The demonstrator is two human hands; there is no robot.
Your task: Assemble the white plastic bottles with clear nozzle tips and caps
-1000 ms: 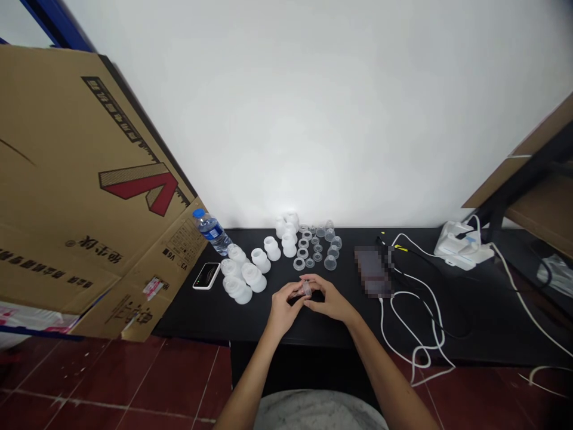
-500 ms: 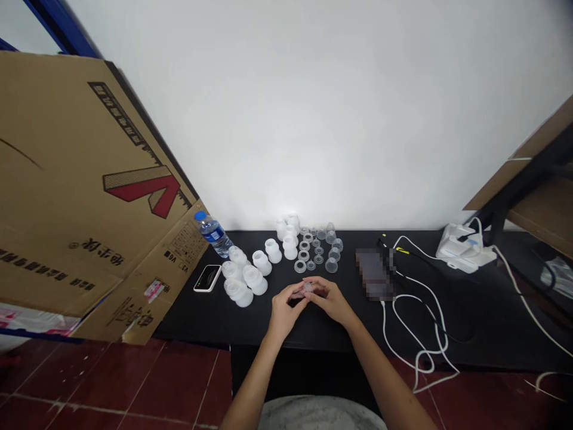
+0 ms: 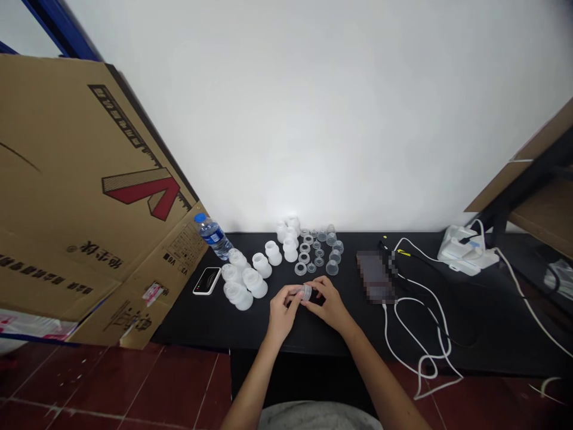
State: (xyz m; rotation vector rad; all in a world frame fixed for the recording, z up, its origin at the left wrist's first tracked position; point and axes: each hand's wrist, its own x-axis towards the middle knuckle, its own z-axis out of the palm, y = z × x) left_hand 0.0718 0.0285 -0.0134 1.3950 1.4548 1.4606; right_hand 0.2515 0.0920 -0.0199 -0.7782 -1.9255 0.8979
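Note:
Just over the front half of the black table, my left hand (image 3: 281,310) grips a small clear ridged plastic piece (image 3: 307,292) between thumb and fingers. Curved around the right side of that piece is my right hand (image 3: 330,303), its thumb and fingertips touching it. The fingers partly cover the piece. Beyond my hands lie rows of flat translucent rings (image 3: 301,269), small clear discs (image 3: 319,261) and clear domed caps (image 3: 332,267). White plastic collars (image 3: 262,265) stand to the left, several of them topped with clear caps (image 3: 231,271).
A water bottle (image 3: 213,235) and a white-framed device (image 3: 207,280) are at the left, beside a large cardboard box (image 3: 89,197). On the right are a blurred-out phone (image 3: 376,277), looped white cables (image 3: 441,310) and a white power strip (image 3: 468,249).
The clear piece has turned and shows more of its ridged side. My right hand's fingers have opened slightly and shifted around it. The objects on the table keep their places.

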